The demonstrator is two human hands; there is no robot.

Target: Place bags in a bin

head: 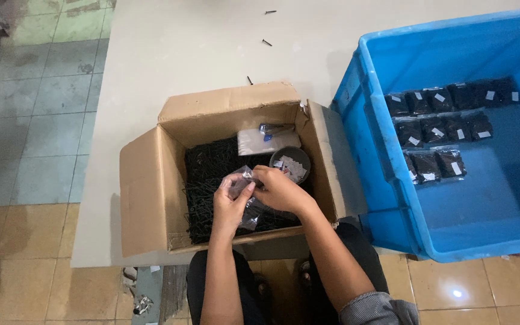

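Over the open carton (151, 198), left hand (231, 203) and right hand (280, 189) fingers pinching a clear bag (240, 181), flaps spread wide

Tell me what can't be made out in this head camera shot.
- Clear plastic bag: contents hidden by left hand and right hand.
- Cardboard box bottom: buried under black screws.
- Black packets in blue crate: labels too small.
- Crate's right side: cut off by the frame edge.
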